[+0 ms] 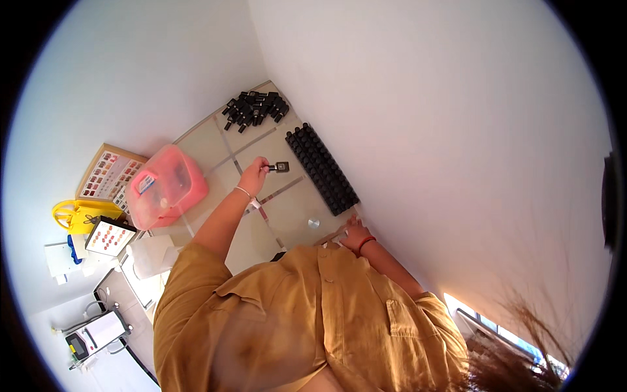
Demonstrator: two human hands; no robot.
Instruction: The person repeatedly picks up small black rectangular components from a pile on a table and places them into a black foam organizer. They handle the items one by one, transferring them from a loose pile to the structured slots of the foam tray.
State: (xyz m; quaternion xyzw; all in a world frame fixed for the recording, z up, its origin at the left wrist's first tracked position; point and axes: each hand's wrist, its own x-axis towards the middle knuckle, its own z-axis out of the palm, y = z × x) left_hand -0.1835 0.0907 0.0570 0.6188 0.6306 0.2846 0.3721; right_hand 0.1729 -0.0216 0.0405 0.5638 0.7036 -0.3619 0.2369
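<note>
Facing the grid-lined surface (287, 212), white wall (418, 117) at 2 o'clock, I pinch a black bottle (281, 167) with left fingers (262, 164); right fingers (354, 223), 4 o'clock: spread I cannot tell.

The left hand (253, 176) holds a small black bottle (282, 167).

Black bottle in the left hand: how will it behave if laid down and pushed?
The black bottle looks squared-off, so it would probably slide more than roll. The left hand grips its slimmer end; the wider body likely carries most weight, so a push there may swing it less. Its shape looks rigid, so probably no flex.
</note>
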